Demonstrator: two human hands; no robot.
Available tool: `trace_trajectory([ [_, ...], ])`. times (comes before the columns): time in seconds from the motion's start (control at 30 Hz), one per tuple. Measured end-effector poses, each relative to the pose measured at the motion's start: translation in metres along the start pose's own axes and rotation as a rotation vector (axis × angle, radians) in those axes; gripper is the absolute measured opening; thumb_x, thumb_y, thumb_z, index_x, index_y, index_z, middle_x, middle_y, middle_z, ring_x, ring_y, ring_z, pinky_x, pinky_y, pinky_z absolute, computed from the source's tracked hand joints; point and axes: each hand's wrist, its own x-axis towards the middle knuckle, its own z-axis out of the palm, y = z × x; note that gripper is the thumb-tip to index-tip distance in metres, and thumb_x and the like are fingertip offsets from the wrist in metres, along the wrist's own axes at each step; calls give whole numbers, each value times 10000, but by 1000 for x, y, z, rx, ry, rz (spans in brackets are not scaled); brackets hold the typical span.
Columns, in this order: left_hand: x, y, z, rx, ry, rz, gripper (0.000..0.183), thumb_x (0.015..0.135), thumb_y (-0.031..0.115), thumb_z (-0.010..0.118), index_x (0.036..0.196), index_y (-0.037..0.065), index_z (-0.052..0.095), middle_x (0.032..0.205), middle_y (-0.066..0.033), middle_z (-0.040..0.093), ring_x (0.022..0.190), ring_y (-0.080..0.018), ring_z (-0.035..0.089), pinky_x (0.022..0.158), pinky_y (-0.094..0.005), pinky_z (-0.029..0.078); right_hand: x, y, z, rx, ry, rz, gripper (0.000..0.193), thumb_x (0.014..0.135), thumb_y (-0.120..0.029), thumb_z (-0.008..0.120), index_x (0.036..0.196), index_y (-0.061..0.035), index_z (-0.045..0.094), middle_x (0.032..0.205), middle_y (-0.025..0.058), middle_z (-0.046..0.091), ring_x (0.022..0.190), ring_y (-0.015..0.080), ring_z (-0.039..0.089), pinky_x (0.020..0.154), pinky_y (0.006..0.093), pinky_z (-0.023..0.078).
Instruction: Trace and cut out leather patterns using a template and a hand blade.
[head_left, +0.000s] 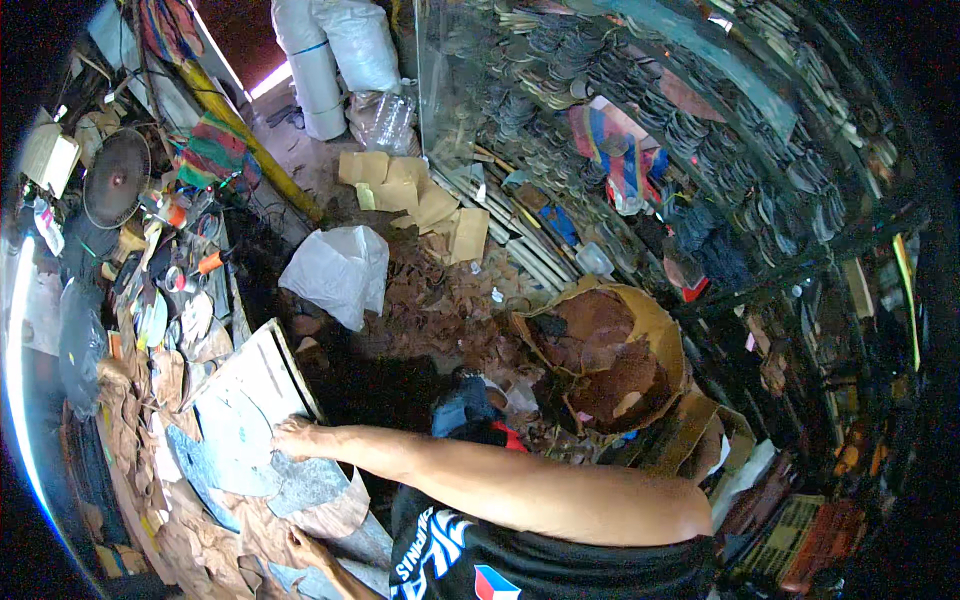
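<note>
Near the left-centre of the frame, the right hand is curling its fingers in tightly and resting at the right edge of a pale blue-grey flat sheet; whether it is pinching that edge or a small tool, I cannot tell. At the lower left, the left hand is resting low beside brown, crumpled sheet material, its grip too shadowed to read.

The pale sheet is lying left of centre, looking flat and lightly mottled, and is overlapping a white, dark-edged rectangular board that is slanting toward the upper right. The board's right edge is bordering a dark gap at mid-frame. Beyond it, brown scraps are covering the floor, a white plastic bag is sitting above the gap, and a round-rimmed brown cardboard container is standing right of centre.
</note>
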Motion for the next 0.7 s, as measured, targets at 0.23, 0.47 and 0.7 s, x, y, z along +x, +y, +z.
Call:
trace_trajectory([
  [0.23, -21, 72, 28, -42, -28, 85, 457, 985, 324, 534, 1229, -61, 524, 923, -51, 550, 721, -110, 443, 638, -252, 390, 9, 56, 24, 17, 8, 6, 513, 604, -288, 696, 1090, -170, 581, 1068, 124, 551, 1060, 313, 499, 850, 475, 384],
  [0.47, -6, 66, 19, -72, -101, -68, 439, 985, 285, 537, 1258, -59, 523, 779, 22, 456, 612, -68, 339, 532, -244, 303, 9, 28, -14, -59, 71, 35, 442, 604, -263, 704, 1003, -106, 595, 1030, 160, 541, 950, 340, 544, 786, 493, 415],
  [0.7, -43, 100, -2, -134, -30, -232, 373, 955, 210, 550, 1241, -29, 569, 967, -73, 622, 775, -138, 546, 716, -276, 459, 5, -24, -80, 177, -510, 312, 211, 802, -239, 616, 863, -41, 660, 673, 108, 585, 625, 248, 586, 553, 377, 492],
])
